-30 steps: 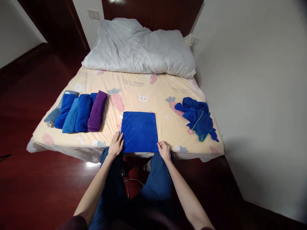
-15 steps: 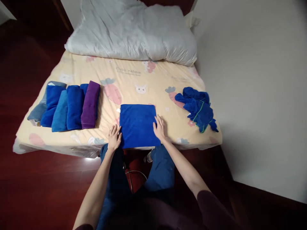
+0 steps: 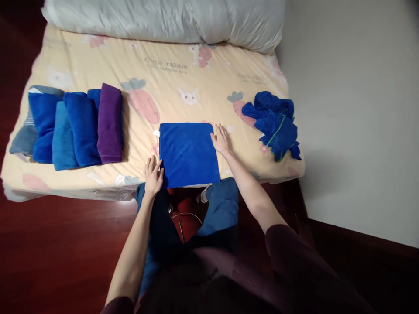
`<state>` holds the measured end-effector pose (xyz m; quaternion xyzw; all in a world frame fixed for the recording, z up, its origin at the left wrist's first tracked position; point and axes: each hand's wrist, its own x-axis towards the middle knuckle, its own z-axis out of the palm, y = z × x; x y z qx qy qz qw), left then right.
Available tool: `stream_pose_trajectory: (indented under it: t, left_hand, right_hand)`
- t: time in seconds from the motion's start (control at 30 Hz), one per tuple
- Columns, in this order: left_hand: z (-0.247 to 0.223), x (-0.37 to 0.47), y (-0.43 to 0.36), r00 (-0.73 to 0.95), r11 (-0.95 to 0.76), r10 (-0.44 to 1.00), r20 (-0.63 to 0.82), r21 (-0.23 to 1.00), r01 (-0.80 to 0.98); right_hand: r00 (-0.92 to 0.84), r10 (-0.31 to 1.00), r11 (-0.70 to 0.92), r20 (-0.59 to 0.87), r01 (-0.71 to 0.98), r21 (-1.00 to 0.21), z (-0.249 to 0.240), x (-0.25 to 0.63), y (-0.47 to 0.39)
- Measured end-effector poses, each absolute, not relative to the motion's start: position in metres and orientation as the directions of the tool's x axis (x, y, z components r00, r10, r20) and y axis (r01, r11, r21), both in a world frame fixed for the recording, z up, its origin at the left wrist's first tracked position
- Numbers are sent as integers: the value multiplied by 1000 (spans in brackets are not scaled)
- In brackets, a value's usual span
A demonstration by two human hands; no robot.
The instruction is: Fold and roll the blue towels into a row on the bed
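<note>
One blue cloth [image 3: 189,153] flat on bed [image 3: 209,96] | my left hand [image 3: 153,176]: spread, touching its left edge | my right hand [image 3: 221,140]: spread, touching its right edge

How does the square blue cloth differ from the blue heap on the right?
The square cloth lies flat; the heap is crumpled. Green trim shows on the heap, none on the square cloth. The left hand and right hand flank the square cloth; neither touches the heap. Both are blue, lying on the bedsheet.
</note>
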<state>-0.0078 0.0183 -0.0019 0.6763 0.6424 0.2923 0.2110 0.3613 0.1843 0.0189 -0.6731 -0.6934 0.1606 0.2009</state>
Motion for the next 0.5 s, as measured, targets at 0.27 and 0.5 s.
stream_pose_trajectory:
  t: [0.27,0.5]
  left_hand:
    - [17,-13,-36,59,-146,986,158,628,764]
    - [22,-2,-43,323,-328,942,86,425,844]
  right_hand:
    - [152,968,3,202,794,-608,35,378,-52]
    - [-213,959,272,187,876,-397,38,366,-56]
